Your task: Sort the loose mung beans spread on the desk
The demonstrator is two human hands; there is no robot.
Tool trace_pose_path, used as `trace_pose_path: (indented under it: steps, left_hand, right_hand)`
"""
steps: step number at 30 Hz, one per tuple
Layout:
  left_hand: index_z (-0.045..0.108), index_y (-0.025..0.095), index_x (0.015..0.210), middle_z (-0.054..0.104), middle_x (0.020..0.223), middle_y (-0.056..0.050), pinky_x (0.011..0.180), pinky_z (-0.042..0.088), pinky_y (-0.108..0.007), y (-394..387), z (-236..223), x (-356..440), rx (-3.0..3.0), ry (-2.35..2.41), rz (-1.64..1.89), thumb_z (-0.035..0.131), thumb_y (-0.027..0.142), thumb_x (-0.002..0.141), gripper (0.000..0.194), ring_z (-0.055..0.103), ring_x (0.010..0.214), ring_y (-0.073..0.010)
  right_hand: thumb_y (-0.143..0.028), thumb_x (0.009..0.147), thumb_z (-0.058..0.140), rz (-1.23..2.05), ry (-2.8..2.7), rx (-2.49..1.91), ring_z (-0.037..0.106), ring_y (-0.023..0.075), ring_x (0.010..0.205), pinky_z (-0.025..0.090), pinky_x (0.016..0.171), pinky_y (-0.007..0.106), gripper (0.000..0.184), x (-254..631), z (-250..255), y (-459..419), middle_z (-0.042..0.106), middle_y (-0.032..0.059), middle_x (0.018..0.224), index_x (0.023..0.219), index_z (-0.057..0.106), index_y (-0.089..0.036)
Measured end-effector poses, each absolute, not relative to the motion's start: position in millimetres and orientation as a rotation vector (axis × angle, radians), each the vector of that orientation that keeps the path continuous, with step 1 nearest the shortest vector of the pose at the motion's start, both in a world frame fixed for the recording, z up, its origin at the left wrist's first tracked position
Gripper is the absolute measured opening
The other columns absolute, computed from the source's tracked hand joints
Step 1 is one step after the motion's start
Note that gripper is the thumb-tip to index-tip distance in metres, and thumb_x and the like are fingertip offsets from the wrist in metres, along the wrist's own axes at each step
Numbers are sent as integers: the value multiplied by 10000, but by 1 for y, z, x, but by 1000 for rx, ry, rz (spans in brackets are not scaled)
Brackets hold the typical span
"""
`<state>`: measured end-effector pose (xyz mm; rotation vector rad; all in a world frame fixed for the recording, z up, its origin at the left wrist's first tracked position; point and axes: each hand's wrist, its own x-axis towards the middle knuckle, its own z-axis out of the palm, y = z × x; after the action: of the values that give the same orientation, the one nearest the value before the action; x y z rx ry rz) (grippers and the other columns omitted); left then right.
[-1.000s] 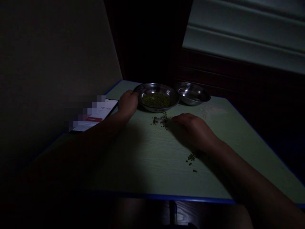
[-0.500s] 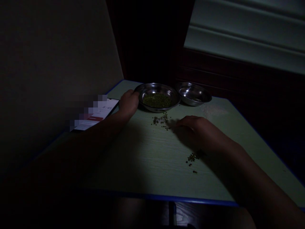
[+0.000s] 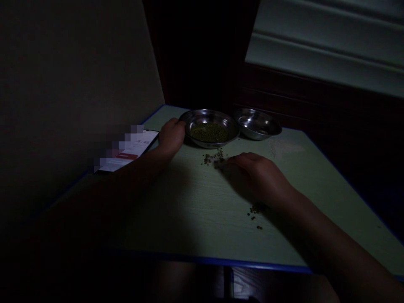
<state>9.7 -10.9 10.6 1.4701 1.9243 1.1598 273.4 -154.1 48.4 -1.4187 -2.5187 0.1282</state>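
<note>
touching steel bowl (image 3: 210, 144) w/ left hand (image 3: 171, 136), fingers curled, right hand (image 3: 254, 176), fingers together at green beans (image 3: 213, 158)

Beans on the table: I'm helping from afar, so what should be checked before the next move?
1. Left hand at the rim of the full steel bowl: ok, the bowl sits level.
2. Right hand at the bean pile: ok, its fingers reach the pile.
3. Stray beans by the right wrist: not ok, they lie apart from the pile.
4. Second steel bowl contents: cannot tell, too dark.
5. Phone clear of the left hand: cannot tell, they lie very close.
</note>
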Motion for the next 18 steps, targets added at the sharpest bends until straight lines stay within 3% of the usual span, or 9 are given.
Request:
trace_pose_path:
  steps: [6,12,18]
  left_hand:
    - [730,294,938,847,1179,-154,1235,593,-528,-7,7,6,1449,1893,1195,654,223,1019,132,762,1349,-418]
    - [560,294,847,816,1189,-157,1198,576,-496,-13,13,12,1399,1895,1205,595,171,1063,252,774,1309,-384]
    - [594,288,850,805,1126,-144,1161,586,-508,-7,6,7,1400,1850,1259,619,176,1051,231,783,1250,-386]
  right_hand:
    - [25,1123,687,147,-2529,-1514,929,365,1296,675,1082,406,515,268,54,-154,975,182,1426,1524,933,-185]
    - [56,1121,655,148,-2556,-1488,927,352,1289,661,1089,404,543,268,51,-153,979,177,1401,1513,938,-189]
    - [19,1137,683,143,-2552,-1485,924,341,1271,657,1069,390,458,267,52,-152,977,182,1387,1460,939,-181]
